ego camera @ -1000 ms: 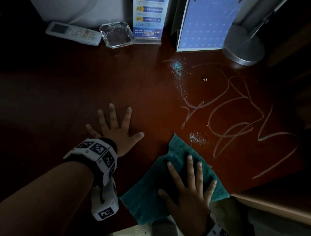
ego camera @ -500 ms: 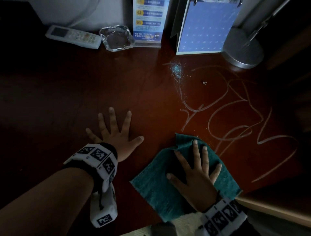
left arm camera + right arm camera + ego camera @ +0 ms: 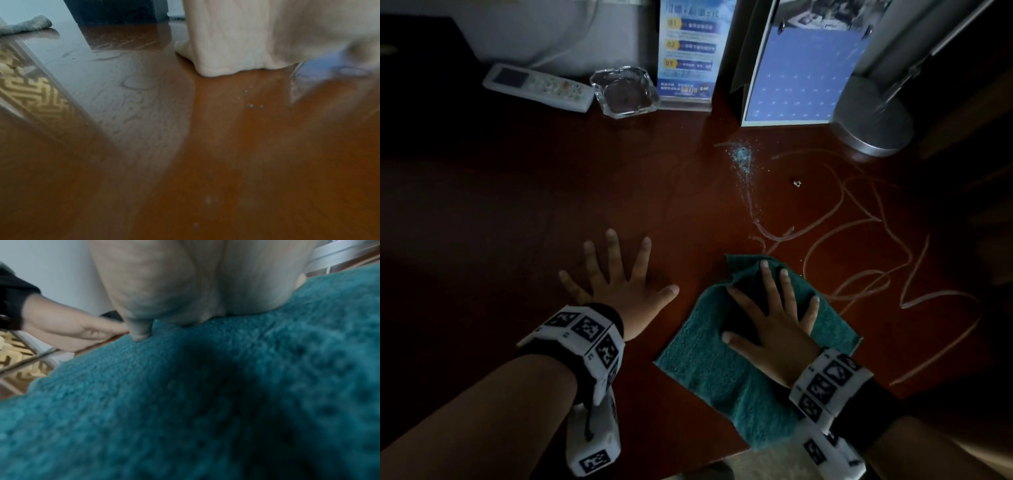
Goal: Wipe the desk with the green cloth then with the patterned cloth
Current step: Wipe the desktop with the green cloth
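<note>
Right hand: your right hand (image 3: 774, 329) lies flat with fingers spread and straight on the teal-green terry cloth (image 3: 722, 377), pressing it to the dark red-brown polished wooden desk (image 3: 517, 205); it grips nothing.
Left hand: your left hand (image 3: 619, 281) rests palm-down, fingers splayed, on bare wood beside the cloth, holding nothing.
What has changed: over the last second the cloth has slid away from the desk's near edge and toward its back, and the small patch of pale specks that lay just ahead of it is now under it or swept up.
Cloth now: near the front edge, right of centre, its far corner bunched just short of the pale looping smear lines (image 3: 876, 260).
What it means: the green pass looks only just begun; the loops and the bluish speckled spill (image 3: 742, 158) toward the back edge remain.
Second cloth: a greyish rolled cloth (image 3: 26, 24) shows in the left wrist view; you cannot tell whether it is patterned.
</note>
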{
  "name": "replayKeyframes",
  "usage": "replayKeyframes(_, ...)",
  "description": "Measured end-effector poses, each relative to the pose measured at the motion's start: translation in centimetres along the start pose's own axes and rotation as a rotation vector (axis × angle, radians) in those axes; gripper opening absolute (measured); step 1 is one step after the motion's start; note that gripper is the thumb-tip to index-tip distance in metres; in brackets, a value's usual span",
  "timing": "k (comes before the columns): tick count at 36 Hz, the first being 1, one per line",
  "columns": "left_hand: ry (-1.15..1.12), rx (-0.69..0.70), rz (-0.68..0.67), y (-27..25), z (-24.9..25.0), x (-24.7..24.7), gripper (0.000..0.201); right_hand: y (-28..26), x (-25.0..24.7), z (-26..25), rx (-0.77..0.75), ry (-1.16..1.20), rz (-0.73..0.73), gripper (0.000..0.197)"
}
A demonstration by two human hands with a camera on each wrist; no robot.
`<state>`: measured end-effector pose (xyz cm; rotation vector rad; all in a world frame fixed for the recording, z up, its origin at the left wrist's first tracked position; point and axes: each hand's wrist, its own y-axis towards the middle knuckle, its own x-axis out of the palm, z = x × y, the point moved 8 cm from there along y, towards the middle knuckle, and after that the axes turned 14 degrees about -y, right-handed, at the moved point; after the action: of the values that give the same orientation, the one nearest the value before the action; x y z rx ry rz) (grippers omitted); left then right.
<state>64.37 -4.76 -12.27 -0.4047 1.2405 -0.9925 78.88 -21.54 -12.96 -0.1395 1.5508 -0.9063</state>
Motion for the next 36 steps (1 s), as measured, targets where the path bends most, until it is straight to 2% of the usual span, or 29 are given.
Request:
replayKeyframes(3, -0.017, -0.003, -0.012, -0.1, 0.0, 0.0, 0.099, 0.7, -0.5, 0.0, -0.006, -0.002, 0.012, 0.077)
replayKeyframes(11, 0.064, 0.009, -0.024, -0.3, -0.1, 0.1, 0.127, 3.1, -2.7, 0.2, -0.004, 0.002, 0.039, 0.068)
replayKeyframes(22, 0.083, -0.003, -0.023, 0.1, -0.2, 0.3, 0.127, 6.9, -5.3, 0.9, 0.004, 0.002, 0.045, 0.066)
replayKeyframes(29, 0.109, 0.004, -0.078, -0.4, -0.2, 0.3, 0.146, 8.9, -6.8, 1.2, 0.042, 0.014, 0.076, 0.066)
replayKeyframes(36, 0.112, -0.003, -0.085, -0.6, 0.0, 0.2, 0.146, 10.5, -8.4, 0.8, 0.092, 0.017, 0.058, 0.066)
